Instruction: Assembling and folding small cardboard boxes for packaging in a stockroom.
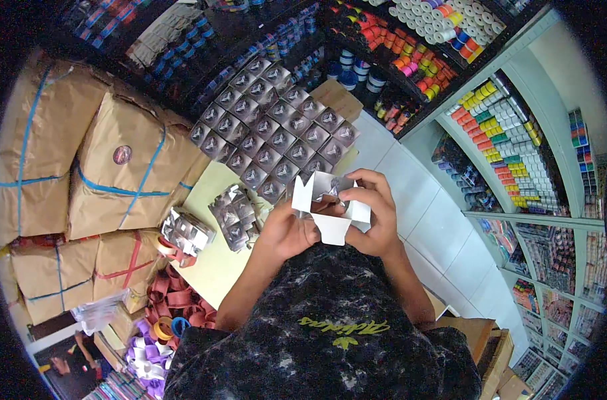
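A small open cardboard box (333,227) is held up in front of my chest, its white flaps spread outward and its inner walls silvery. Something reddish-brown (326,203) shows inside; I cannot make out its kind. My left hand (283,232) grips the box's left side, fingers curled beneath. On the right side my right hand (377,217) holds it too, with the thumb and a fingertip bent over the opening. Beyond my hands, many closed grey printed boxes (277,127) sit in tight rows. A smaller block of similar boxes (235,217) lies on the pale table (207,267).
Brown paper parcels (120,160) tied with blue and red strapping pile up at left. A silvery package (185,232) is near reddish rings (177,293) and purple and white pieces (147,360). Shelves of spools (500,153) line the right, beside a tiled floor (440,207).
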